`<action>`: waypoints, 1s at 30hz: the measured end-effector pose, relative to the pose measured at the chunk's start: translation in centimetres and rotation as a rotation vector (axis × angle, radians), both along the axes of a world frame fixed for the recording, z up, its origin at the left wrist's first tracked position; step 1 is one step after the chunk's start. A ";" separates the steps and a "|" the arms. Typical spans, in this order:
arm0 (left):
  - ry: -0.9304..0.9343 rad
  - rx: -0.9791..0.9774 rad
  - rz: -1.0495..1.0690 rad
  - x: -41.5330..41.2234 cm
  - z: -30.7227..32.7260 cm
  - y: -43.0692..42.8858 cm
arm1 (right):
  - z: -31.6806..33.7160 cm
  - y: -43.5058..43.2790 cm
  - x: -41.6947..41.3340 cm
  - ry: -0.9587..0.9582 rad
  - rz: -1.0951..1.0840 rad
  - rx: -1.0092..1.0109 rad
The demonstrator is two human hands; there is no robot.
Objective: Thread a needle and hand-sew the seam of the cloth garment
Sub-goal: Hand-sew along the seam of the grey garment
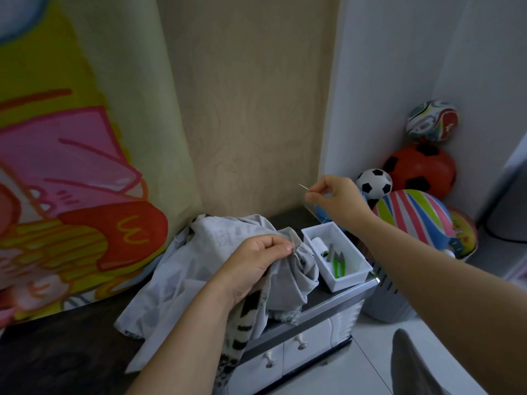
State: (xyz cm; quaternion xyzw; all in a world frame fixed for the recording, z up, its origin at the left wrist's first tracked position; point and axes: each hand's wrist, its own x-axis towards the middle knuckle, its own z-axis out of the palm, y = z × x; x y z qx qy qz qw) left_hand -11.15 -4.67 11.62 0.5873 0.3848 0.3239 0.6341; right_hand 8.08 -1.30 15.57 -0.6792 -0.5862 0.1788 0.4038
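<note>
Currently: right hand (335, 199) is raised, up and right of the cloth, thumb and forefinger pinching a thin steel needle (303, 187). Its long axis slants, point aiming up-left, eye end hidden in the pinch. Thread too fine to confirm. Left hand (256, 259) is lower and nearer the work, pinching a gathered fold of the garment (199, 269), which is pale grey, soft, crumpled and printed, heaped on the dark cabinet top (328, 297). The fold lies down-left of the needle. Judgement: the tip must turn and come down to it. Just beside: 1 rigid white tray (353, 280) holding a white spool (317, 243) and green-handled snips (338, 265).
</note>
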 end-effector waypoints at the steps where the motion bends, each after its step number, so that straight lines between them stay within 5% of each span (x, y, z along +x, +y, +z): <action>1: 0.000 0.002 -0.001 0.0 0.0 0.0 | -0.1 0.1 0.1 -0.004 -0.001 -0.002; 10: 0.002 -0.001 0.001 0.0 -0.3 0.3 | 0.0 -0.2 0.2 0.005 0.029 -0.058; 18: 0.057 0.044 0.178 0.4 -1.0 0.8 | 1.5 -4.4 -1.8 0.313 0.327 -0.322; 30: 0.062 0.054 0.208 0.5 -1.5 0.9 | -3.2 -5.2 -2.7 0.274 0.205 -0.138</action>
